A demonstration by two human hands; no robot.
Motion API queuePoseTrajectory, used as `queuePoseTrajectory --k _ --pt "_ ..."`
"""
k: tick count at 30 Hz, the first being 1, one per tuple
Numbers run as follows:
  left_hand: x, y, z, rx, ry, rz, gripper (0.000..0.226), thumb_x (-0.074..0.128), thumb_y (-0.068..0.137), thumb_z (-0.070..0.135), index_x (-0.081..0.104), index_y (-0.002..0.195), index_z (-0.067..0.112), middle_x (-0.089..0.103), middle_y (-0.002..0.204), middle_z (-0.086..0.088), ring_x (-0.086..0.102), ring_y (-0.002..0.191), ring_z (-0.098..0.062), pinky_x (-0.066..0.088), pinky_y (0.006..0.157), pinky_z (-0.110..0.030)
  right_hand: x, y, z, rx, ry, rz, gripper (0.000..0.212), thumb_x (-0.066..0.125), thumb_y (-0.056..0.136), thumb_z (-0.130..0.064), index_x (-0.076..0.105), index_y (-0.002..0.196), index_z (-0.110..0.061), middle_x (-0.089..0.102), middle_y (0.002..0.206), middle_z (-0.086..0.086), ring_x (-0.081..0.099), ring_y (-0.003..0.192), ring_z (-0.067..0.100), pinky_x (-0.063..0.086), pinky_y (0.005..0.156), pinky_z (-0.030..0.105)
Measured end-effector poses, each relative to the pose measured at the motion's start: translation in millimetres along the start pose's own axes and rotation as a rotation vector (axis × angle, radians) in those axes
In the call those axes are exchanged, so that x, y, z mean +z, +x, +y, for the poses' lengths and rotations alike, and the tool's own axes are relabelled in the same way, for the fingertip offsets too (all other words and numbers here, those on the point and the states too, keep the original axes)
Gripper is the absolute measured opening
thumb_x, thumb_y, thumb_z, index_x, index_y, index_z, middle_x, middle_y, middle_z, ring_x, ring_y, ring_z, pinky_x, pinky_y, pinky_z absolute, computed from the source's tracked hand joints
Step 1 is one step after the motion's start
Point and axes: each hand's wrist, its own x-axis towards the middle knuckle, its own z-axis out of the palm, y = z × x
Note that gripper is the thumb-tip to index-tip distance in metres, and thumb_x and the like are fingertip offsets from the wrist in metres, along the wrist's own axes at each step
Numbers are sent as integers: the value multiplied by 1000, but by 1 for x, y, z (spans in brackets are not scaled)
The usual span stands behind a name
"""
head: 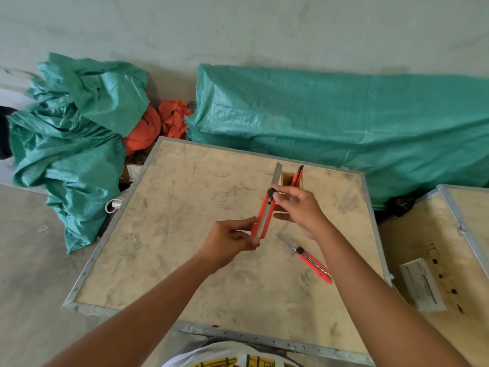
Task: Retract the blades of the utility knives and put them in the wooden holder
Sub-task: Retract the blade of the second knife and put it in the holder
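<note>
I hold a red utility knife (265,213) upright over the crate top, its grey blade sticking out above the handle. My left hand (232,239) pinches the handle's lower end. My right hand (296,205) grips it near the black slider, thumb on the knob. Just behind stands the wooden holder (289,180), partly hidden by my right hand, with one red knife (297,176) standing in it. A second red utility knife (308,258) lies flat on the crate to the right, blade extended toward the far left.
The work surface is a plywood crate lid with a metal rim (111,229). Another crate (434,260) with a white label sits to the right. Green tarps (344,120) and orange cloth (158,125) lie on the floor behind.
</note>
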Motion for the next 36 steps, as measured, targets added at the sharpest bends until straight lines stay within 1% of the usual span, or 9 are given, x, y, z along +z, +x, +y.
queuePoseTrajectory --k 4,8,11,17,21,26,29,33,36 --pt "29 1 9 23 -37 31 51 79 75 -9 67 123 4 79 98 -6 73 78 -20 60 74 -22 -30 -6 -11 -32 -39 -66 25 66 97 -10 76 118 -21 77 115 3 77 99 14 66 80 39" --pt "62 11 18 66 -33 66 52 80 75 -7 67 124 2 79 101 -11 73 82 -22 62 79 -30 -63 -13 -20 -34 -113 -148 24 67 97 -12 76 118 -21 78 112 6 78 94 15 65 75 32" --pt "81 17 25 106 -33 69 51 80 76 -3 67 125 4 78 102 -13 73 84 -21 61 85 -36 -81 -16 -25 -59 -161 -181 24 68 96 -13 77 114 -28 78 107 3 76 86 10 64 72 29" --pt "102 23 40 161 -63 95 47 76 79 -7 68 124 5 78 101 -15 73 85 -24 61 78 -28 -98 -21 -36 -114 -278 -251 23 71 95 -14 78 115 -22 78 105 -3 72 86 7 62 72 25" --pt "111 24 48 184 -79 100 49 75 79 -9 67 125 4 78 105 -15 73 88 -26 61 80 -29 -106 -25 -42 -185 -306 -260 22 72 94 -14 79 113 -22 78 109 -1 73 93 8 62 73 25" --pt "114 20 54 210 -71 103 48 76 79 -8 67 124 5 78 105 -13 74 88 -24 61 82 -31 -105 -30 -45 -258 -333 -283 34 68 97 -10 71 128 -24 74 115 -6 72 93 2 61 70 22" --pt "112 16 56 219 -60 111 48 77 78 -7 68 123 5 78 101 -14 75 85 -22 61 79 -28 -101 -31 -45 -273 -338 -272 27 71 95 -13 76 120 -22 76 110 -5 73 93 5 63 72 27" --pt "106 11 58 237 -42 120 49 78 76 -7 68 123 4 78 98 -16 75 82 -19 61 80 -30 -91 -32 -42 -299 -342 -178 15 81 87 -19 71 97 -22 76 103 5 74 91 28 65 79 45" --pt "102 9 60 259 -35 114 50 78 76 -6 68 124 6 79 100 -14 75 85 -19 61 84 -32 -85 -36 -45 -294 -288 -211 19 76 91 -21 70 108 -24 76 107 6 73 91 18 64 78 40"
